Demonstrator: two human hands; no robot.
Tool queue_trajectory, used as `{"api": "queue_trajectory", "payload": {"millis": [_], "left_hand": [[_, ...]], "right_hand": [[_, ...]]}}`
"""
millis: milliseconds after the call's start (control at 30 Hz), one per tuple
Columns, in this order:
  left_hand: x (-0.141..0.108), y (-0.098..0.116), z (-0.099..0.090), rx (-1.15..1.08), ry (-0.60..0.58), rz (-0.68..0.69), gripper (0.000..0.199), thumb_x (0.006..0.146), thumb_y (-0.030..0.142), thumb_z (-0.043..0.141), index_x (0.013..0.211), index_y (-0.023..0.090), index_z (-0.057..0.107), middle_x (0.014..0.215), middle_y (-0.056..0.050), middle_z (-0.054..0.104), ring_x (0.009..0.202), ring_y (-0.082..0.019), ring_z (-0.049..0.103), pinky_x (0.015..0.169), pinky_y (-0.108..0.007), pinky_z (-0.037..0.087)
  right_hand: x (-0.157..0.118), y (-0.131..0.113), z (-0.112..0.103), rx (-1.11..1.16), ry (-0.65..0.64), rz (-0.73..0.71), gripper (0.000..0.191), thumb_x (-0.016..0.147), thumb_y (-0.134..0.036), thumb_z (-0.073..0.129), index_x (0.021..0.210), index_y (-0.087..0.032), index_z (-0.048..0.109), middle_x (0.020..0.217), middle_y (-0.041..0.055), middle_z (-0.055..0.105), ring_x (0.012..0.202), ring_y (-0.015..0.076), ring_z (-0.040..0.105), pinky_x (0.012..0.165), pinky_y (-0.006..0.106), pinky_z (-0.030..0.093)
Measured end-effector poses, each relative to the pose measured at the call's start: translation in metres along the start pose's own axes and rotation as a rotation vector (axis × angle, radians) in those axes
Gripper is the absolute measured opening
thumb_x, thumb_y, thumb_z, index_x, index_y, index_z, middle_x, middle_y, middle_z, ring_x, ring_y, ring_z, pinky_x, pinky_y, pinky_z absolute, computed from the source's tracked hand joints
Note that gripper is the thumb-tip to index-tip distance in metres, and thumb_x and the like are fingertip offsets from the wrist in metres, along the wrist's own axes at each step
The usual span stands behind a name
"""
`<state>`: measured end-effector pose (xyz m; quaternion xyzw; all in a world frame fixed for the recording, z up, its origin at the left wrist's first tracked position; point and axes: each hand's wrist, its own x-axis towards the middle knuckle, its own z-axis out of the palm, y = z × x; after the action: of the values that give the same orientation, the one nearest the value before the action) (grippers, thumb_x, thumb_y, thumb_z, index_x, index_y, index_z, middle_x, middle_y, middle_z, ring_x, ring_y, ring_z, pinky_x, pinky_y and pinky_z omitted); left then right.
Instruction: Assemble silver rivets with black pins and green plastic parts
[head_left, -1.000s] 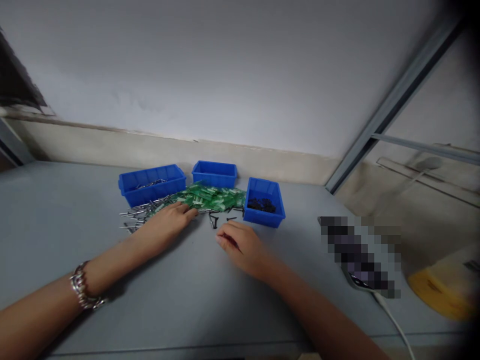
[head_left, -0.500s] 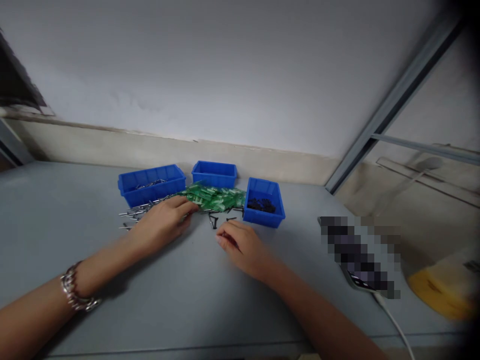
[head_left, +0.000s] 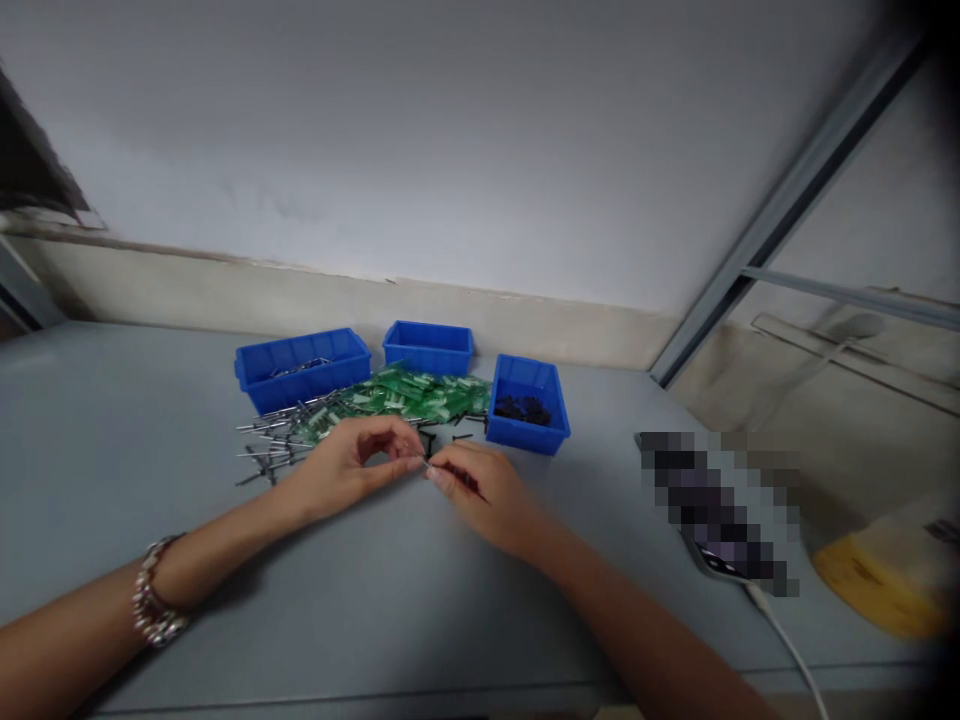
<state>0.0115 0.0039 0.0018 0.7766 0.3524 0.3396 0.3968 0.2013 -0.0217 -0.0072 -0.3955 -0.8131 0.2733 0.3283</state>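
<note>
Over the front of the pile, my left hand (head_left: 360, 460) and my right hand (head_left: 487, 495) meet with their fingertips nearly touching. Both pinch a thin, pale, pin-like piece (head_left: 426, 463); most of it is hidden by the fingers. Just behind the fingertips lie small black T-shaped parts (head_left: 429, 441). A heap of green plastic pieces (head_left: 420, 393) spreads beyond my hands. Thin metal rods (head_left: 274, 452) with dark parts on them lie left of the heap, beside my left hand.
Along the back stand a blue bin (head_left: 304, 368) with metal rods, a second blue bin (head_left: 427, 355), and a blue bin (head_left: 529, 435) of black parts. A phone (head_left: 716, 565) with a white cable (head_left: 787, 640) rests at right, near a yellow object (head_left: 870, 590).
My left hand has come from the green heap toward me and right, to my right hand's fingertips. More rods and green pieces now show behind it. My right hand has barely moved.
</note>
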Motion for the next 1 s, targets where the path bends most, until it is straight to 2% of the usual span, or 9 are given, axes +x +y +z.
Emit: {"api": "queue_trajectory", "payload": {"millis": [133, 333, 500, 767, 1000], "left_hand": [[0.0002, -0.001, -0.0002, -0.006, -0.006, -0.033, 0.016, 0.076, 0.032, 0.061, 0.075, 0.016, 0.06, 0.072, 0.0, 0.06, 0.068, -0.01, 0.053, 0.064, -0.023, 0.046], [0.0003, 0.0007, 0.0006, -0.028, 0.044, -0.063, 0.019, 0.074, 0.035, 0.062, 0.073, 0.016, 0.06, 0.071, -0.001, 0.06, 0.067, -0.011, 0.053, 0.063, -0.025, 0.045], [-0.0004, 0.0016, 0.0005, 0.02, 0.02, -0.052, 0.021, 0.076, 0.037, 0.059, 0.083, 0.017, 0.058, 0.077, -0.001, 0.058, 0.07, -0.012, 0.052, 0.066, -0.026, 0.045], [-0.0018, 0.0087, -0.0026, 0.236, -0.081, -0.013, 0.035, 0.088, 0.041, 0.038, 0.071, 0.016, 0.055, 0.079, -0.001, 0.055, 0.073, -0.013, 0.05, 0.065, -0.024, 0.041], [0.0001, 0.0043, -0.0016, 0.264, -0.103, 0.035, 0.036, 0.09, 0.038, 0.036, 0.066, 0.016, 0.053, 0.082, -0.002, 0.054, 0.075, -0.012, 0.05, 0.067, -0.024, 0.04]], "right_hand": [[0.0009, -0.0001, 0.0005, 0.017, 0.012, -0.005, 0.019, 0.085, -0.024, 0.044, 0.069, -0.018, 0.051, 0.065, -0.0027, 0.047, 0.064, 0.0087, 0.044, 0.06, 0.022, 0.032], [0.0008, -0.0003, -0.0006, 0.004, 0.044, 0.019, 0.024, 0.085, -0.027, 0.043, 0.063, -0.019, 0.043, 0.062, -0.0037, 0.043, 0.06, 0.0084, 0.04, 0.059, 0.023, 0.029], [0.0009, 0.0008, -0.0006, 0.003, 0.069, 0.016, 0.025, 0.085, -0.026, 0.043, 0.061, -0.019, 0.04, 0.061, -0.0038, 0.042, 0.059, 0.0085, 0.039, 0.058, 0.024, 0.028], [0.0009, 0.0024, 0.0005, -0.023, 0.053, -0.004, 0.021, 0.085, -0.024, 0.044, 0.065, -0.018, 0.046, 0.065, -0.0028, 0.045, 0.063, 0.0088, 0.042, 0.059, 0.023, 0.03], [0.0013, 0.0021, -0.0008, -0.041, 0.057, 0.002, 0.02, 0.085, -0.026, 0.045, 0.066, -0.018, 0.047, 0.065, -0.0028, 0.045, 0.062, 0.0088, 0.042, 0.06, 0.023, 0.03]]}}
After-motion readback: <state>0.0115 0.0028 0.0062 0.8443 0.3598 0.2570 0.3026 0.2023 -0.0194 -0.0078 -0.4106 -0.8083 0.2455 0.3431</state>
